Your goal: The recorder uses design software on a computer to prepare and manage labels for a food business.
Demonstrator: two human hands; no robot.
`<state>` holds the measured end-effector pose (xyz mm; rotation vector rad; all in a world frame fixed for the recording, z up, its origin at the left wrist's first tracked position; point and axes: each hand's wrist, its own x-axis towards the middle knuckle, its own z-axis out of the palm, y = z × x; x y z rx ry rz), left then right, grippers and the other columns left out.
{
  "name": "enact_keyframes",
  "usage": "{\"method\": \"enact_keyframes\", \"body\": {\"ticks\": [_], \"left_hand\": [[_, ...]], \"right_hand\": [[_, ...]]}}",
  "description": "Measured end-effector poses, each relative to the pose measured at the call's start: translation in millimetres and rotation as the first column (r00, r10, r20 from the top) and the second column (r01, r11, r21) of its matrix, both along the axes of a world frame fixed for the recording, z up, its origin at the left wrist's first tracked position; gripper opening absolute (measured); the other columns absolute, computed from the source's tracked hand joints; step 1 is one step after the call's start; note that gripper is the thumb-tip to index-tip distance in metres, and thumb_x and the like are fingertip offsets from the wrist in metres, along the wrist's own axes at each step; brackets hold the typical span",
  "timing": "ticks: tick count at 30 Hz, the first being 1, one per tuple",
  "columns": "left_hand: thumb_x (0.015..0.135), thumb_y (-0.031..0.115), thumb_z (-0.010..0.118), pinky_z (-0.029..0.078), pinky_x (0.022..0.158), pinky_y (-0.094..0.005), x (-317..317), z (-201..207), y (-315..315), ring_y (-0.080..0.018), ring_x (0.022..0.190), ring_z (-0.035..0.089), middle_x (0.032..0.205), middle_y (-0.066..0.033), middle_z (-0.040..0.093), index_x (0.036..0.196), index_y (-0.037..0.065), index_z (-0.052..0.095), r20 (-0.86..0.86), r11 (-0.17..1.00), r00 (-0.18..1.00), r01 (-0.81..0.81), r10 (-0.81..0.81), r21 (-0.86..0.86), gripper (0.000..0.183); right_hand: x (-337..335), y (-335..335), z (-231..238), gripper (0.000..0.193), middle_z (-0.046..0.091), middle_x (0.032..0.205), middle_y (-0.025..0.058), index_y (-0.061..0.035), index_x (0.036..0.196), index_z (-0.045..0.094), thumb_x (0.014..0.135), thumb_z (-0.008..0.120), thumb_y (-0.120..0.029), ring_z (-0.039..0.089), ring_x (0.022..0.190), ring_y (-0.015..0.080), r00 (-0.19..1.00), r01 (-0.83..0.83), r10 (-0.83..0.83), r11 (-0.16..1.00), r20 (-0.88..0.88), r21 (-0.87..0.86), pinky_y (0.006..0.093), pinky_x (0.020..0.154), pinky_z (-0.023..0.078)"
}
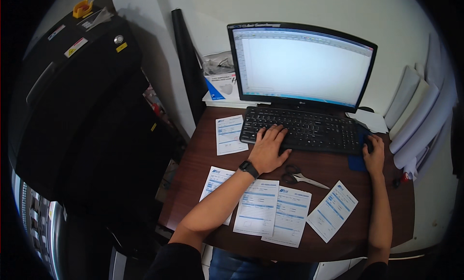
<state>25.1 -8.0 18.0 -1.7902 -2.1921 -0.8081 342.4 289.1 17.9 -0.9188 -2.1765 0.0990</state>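
Observation:
My left hand (267,152) lies over the left part of a black keyboard (319,130), its fingers stretched out on the keys and the thumb held apart. A dark watch sits on that wrist. At the right end of the keyboard, my right hand (375,156) rests curled over a black computer mouse (369,143), which it mostly hides, on a blue mouse pad (356,164). Behind the keyboard stands a monitor (302,67) showing a mostly blank white window. Black-handled scissors (304,179) lie between my arms, near a loose printed form (333,211).
More printed forms (256,207) lie on the brown desk (338,253), partly under my left forearm; one sheet (230,136) is left of the keyboard. A box (222,86) stands beside the monitor. Paper rolls (418,110) lean at right. A large black machine (82,110) fills the left.

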Motion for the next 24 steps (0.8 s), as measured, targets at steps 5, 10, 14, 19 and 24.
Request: {"method": "enact_keyframes", "body": {"ticks": [5,10,14,19,24], "left_hand": [[0.096,0.037,0.068,0.022,0.125,-0.0533,0.6,0.5,-0.5,-0.0337,0.15,0.038,0.154,-0.0189,0.048,0.149,0.001,0.05,0.015,1.0,1.0,-0.001,0.001,-0.002,0.067],[0.096,0.037,0.068,0.022,0.126,-0.053,-0.3,1.2,-1.4,-0.0335,0.15,0.038,0.155,-0.0187,0.048,0.15,0.001,0.049,0.02,1.0,1.0,-0.004,0.004,-0.01,0.067],[0.096,0.037,0.068,0.022,0.126,-0.0529,0.0,0.6,-1.3,-0.0332,0.15,0.038,0.155,-0.0181,0.048,0.15,0.001,0.049,0.013,1.0,1.0,-0.007,0.007,-0.015,0.067],[0.096,0.037,0.068,0.023,0.125,-0.0533,1.2,0.9,0.7,-0.0331,0.149,0.039,0.154,-0.0179,0.049,0.15,0.002,0.05,0.006,1.0,1.0,-0.001,0.001,-0.007,0.067],[0.094,0.037,0.071,0.025,0.123,-0.0534,0.2,1.5,-0.1,-0.034,0.147,0.042,0.152,-0.018,0.05,0.148,0.003,0.051,-0.017,1.0,1.0,-0.01,0.01,0.017,0.067]], "right_hand": [[-1.6,-0.1,-1.8,0.037,0.062,0.135,0.0175,0.0,0.126,0.069,0.09,0.07,-0.01,0.058,0.127,0.0372,1.0,-0.01,0.01,1.0,-0.005,0.01,0.0436,0.109,0.047],[-2.8,0.5,-0.7,0.037,0.062,0.135,0.0175,-0.0001,0.126,0.069,0.091,0.071,-0.011,0.059,0.126,0.0369,1.0,-0.009,0.009,1.0,-0.003,0.011,0.0432,0.108,0.048],[-2.9,-1.5,-0.1,0.037,0.062,0.134,0.0173,-0.0002,0.126,0.07,0.091,0.071,-0.011,0.059,0.125,0.037,1.0,0.001,-0.001,1.0,0.008,0.031,0.0434,0.107,0.048],[-0.1,-1.1,-0.1,0.038,0.063,0.133,0.0171,-0.0014,0.126,0.069,0.089,0.071,-0.011,0.059,0.125,0.0375,1.0,0.008,-0.009,0.999,0.006,0.033,0.044,0.107,0.049],[-1.3,2.4,-2.6,0.034,0.063,0.132,0.0182,-0.0014,0.119,0.069,0.087,0.069,-0.009,0.059,0.125,0.0381,1.0,-0.009,0.009,0.999,-0.02,0.044,0.0444,0.106,0.049]]}}
